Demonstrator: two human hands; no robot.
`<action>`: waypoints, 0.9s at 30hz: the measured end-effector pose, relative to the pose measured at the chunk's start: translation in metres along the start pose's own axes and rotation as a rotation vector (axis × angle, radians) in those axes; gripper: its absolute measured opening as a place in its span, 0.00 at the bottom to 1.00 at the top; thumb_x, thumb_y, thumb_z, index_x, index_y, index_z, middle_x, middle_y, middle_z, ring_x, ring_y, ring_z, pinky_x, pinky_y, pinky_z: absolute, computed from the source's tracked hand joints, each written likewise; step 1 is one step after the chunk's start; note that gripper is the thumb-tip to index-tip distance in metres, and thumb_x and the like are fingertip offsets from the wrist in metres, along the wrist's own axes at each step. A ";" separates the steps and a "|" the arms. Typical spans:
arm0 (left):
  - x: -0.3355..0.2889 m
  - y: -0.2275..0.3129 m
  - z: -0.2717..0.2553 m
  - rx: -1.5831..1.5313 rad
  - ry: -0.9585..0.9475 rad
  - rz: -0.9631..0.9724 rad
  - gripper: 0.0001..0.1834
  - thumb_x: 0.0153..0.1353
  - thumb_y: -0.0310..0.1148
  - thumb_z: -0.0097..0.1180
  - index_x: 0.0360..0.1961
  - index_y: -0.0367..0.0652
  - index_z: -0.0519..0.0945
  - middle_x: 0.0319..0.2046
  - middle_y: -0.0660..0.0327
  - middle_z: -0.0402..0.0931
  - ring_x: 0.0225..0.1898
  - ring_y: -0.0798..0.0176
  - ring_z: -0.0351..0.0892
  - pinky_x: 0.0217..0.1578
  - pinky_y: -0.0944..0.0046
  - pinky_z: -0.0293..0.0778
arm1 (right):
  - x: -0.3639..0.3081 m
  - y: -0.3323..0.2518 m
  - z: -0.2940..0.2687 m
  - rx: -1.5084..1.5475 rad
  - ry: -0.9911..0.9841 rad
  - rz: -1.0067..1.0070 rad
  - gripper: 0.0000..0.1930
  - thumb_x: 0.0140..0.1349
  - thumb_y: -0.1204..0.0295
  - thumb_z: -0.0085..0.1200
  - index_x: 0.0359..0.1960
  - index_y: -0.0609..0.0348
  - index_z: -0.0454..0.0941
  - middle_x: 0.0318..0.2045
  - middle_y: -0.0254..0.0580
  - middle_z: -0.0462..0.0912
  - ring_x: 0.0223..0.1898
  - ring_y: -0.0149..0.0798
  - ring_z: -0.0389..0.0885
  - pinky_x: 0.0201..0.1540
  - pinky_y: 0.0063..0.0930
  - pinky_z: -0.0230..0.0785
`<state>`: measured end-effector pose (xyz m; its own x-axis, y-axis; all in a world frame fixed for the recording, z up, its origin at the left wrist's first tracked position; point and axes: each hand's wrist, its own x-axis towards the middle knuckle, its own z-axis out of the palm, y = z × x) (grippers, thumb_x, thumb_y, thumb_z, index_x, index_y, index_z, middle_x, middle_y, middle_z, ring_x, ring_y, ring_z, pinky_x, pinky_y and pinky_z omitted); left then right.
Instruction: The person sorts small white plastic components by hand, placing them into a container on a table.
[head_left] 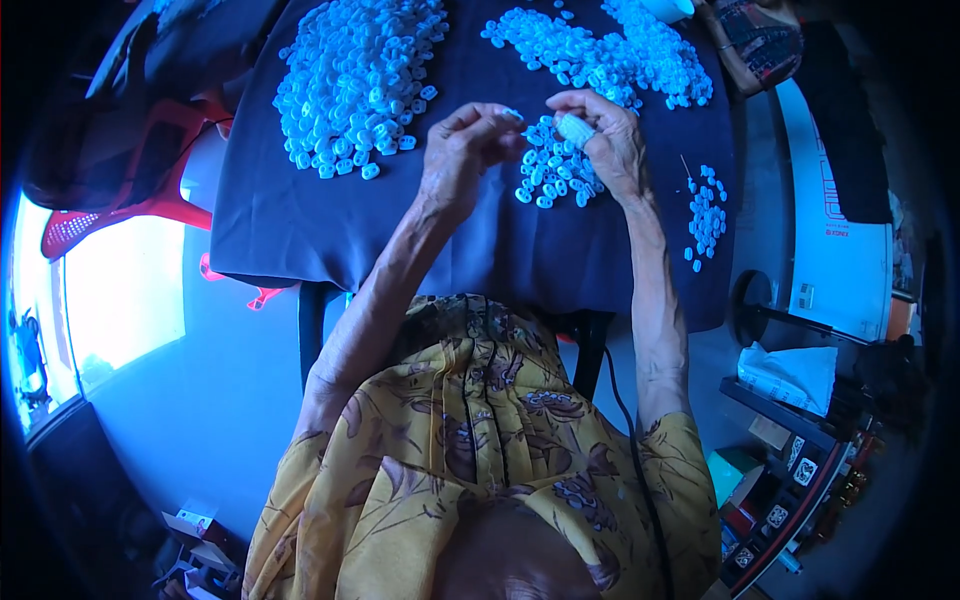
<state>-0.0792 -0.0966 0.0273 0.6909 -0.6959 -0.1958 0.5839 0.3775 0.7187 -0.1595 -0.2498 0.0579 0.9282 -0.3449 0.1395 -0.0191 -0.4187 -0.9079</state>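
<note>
My left hand [466, 150] is closed in a pinch, with a small pale piece [512, 114] at its fingertips. Opposite it, my right hand [617, 143] curls round a white ribbed, rounded piece [575, 130], held between thumb and fingers. A narrow gap separates the two hands. Between and just below them lies a small heap of pale plastic pieces with dark slots [552, 180]. To the left spreads a large mound of similar pieces [350, 85]. A little cluster of narrower pieces [707, 215] sits right of my right forearm, with a thin needle-like rod [686, 168] beside it.
A dark cloth [400, 235] covers the table. More small pieces [580, 55] are heaped at the far right, by a pale cup [668, 9] and another person's arm [738, 60]. Red chair [75, 230] at left; white box [840, 250] and loaded shelf [790, 480] at right.
</note>
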 end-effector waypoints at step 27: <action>0.003 -0.005 -0.012 0.072 0.068 -0.002 0.07 0.52 0.30 0.54 0.30 0.37 0.75 0.25 0.58 0.76 0.24 0.69 0.75 0.30 0.68 0.73 | -0.017 0.070 -0.008 -0.755 -0.221 -0.253 0.12 0.41 0.85 0.44 0.27 0.60 0.76 0.22 0.46 0.72 0.26 0.46 0.74 0.28 0.33 0.67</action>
<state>-0.0751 -0.0937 0.0148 0.7182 -0.6529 -0.2406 0.5553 0.3296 0.7635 -0.1796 -0.2799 -0.0050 0.9881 -0.0239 0.1520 0.0294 -0.9404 -0.3389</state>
